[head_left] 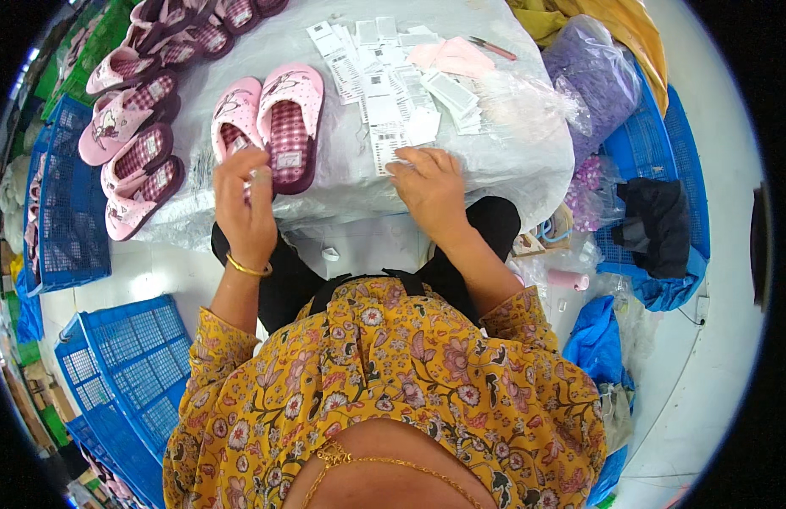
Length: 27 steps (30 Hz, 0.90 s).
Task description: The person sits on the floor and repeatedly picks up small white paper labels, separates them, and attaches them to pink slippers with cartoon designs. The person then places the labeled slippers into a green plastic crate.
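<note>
A pair of pink slippers with checked insoles lies on the covered table, toes pointing away from me. My left hand is closed at the heel of the left slipper, its fingers hiding part of the insole. Right beside it, the right slipper has a small pale label on its insole. My right hand rests near the table's front edge, fingers bent a little and lying on the table, fingertips touching the lower end of a white printed label strip.
More pink slippers line the table's left side. Label sheets, pink paper and a pen-like tool lie farther back. Blue crates stand at left. At right, a bag of purple material sits by another blue crate.
</note>
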Each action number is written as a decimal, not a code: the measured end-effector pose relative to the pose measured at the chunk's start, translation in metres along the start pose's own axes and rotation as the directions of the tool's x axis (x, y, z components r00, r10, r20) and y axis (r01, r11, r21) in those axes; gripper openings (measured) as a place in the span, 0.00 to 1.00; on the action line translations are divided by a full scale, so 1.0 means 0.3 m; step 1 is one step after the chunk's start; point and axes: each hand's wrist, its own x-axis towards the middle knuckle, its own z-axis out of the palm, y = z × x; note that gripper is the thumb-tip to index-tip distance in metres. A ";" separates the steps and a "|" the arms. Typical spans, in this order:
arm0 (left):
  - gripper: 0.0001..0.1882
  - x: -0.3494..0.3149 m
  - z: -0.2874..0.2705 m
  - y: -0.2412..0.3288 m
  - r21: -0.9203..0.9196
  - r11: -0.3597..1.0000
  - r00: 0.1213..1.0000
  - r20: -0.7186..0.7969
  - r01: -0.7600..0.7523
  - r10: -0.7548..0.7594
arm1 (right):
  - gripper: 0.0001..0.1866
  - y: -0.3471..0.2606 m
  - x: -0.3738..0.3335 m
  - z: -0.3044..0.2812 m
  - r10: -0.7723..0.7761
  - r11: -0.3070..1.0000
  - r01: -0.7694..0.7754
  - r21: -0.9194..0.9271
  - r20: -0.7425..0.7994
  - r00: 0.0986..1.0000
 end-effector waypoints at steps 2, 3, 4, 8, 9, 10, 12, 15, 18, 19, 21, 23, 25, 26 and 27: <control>0.06 -0.022 0.029 0.040 -0.043 0.999 0.996 0.086 -0.027 0.031 | 0.16 0.018 -0.014 0.011 -0.031 1.000 0.031 0.004 -0.044 0.999; 0.06 -0.032 0.042 0.053 -0.060 0.997 0.991 0.127 -0.038 0.046 | 0.16 0.013 -0.010 0.002 0.007 0.999 -0.003 0.048 -0.067 0.998; 0.07 -0.044 0.057 0.068 -0.096 0.995 0.987 0.158 0.014 0.001 | 0.15 0.001 -0.003 -0.010 0.044 0.995 -0.036 0.093 -0.088 0.995; 0.08 -0.060 0.091 0.108 -0.095 0.993 0.973 0.226 0.068 -0.045 | 0.16 0.095 0.062 -0.077 0.155 0.988 -0.143 0.060 -0.277 0.948; 0.08 -0.063 0.097 0.108 -0.090 0.994 0.971 0.233 0.067 -0.044 | 0.17 0.137 0.085 -0.089 0.164 0.986 -0.162 0.032 -0.287 0.944; 0.08 -0.055 0.113 0.111 -0.093 0.994 0.970 0.240 0.055 -0.032 | 0.17 0.192 0.110 -0.109 0.172 0.983 -0.182 -0.004 -0.309 0.935; 0.09 -0.044 0.137 0.126 -0.088 0.995 0.964 0.266 0.051 -0.026 | 0.18 0.284 0.177 -0.145 0.208 0.967 -0.243 -0.076 -0.313 0.927; 0.09 -0.039 0.160 0.147 -0.091 0.996 0.958 0.287 0.014 0.012 | 0.18 0.436 0.295 -0.131 0.188 0.966 -0.227 -0.123 -0.267 0.945; 0.09 -0.033 0.168 0.163 -0.078 0.996 0.949 0.308 -0.042 0.064 | 0.18 0.555 0.404 -0.077 0.273 0.953 -0.279 -0.119 -0.064 0.960; 0.09 -0.032 0.171 0.161 -0.077 0.996 0.948 0.312 -0.040 0.062 | 0.17 0.588 0.436 -0.061 0.301 0.950 -0.298 -0.094 0.016 0.954; 0.09 -0.037 0.175 0.154 -0.071 0.997 0.946 0.320 -0.032 0.053 | 0.26 0.638 0.487 -0.020 0.288 0.952 -0.260 -0.161 0.179 0.941; 0.09 -0.040 0.173 0.150 -0.052 0.998 0.948 0.316 -0.020 0.035 | 0.34 0.638 0.531 0.016 0.300 0.945 -0.245 -0.216 0.277 0.913; 0.09 -0.038 0.171 0.147 -0.037 0.999 0.946 0.323 -0.017 0.028 | 0.40 0.663 0.569 0.046 0.343 0.934 -0.279 -0.222 0.348 0.872; 0.09 -0.037 0.170 0.145 -0.032 0.999 0.943 0.332 -0.018 0.027 | 0.44 0.675 0.581 0.059 0.365 0.928 -0.297 -0.227 0.382 0.849; 0.09 -0.037 0.169 0.143 -0.026 1.000 0.941 0.338 -0.017 0.024 | 0.44 0.681 0.592 0.067 0.392 0.917 -0.316 -0.243 0.406 0.826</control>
